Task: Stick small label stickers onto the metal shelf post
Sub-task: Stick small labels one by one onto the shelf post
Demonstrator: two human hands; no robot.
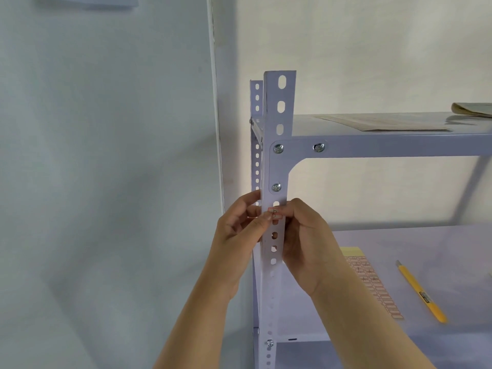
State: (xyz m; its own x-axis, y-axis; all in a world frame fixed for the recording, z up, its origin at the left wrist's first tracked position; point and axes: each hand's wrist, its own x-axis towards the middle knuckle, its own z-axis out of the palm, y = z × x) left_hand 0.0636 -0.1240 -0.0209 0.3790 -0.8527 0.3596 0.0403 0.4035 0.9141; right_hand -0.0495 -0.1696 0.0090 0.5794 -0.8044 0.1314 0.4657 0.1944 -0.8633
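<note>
A person is standing before a pale lilac steel shelving unit set against a white wall [106,155]. Its upper shelf [386,147] is carrying flat sheets of paper [386,123]. The lower shelf [439,249] is holding a sticker sheet [372,283] printed with rows of red-bordered labels, and a yellow utility knife [419,291] is lying well to the right of it. The metal shelf post [270,107], perforated and upright, is rising at the unit's front left corner.

The left hand [239,227] is gripping the post from the left, fingers curling behind its edge and thumb pressing on its face. The right hand [306,241] is reaching in from the other side, curled fingertips pinching the right end of a small label sticker [275,213]. The sticker is lying across the post's front face, just below the lowest bracket bolt, between the two hands.
</note>
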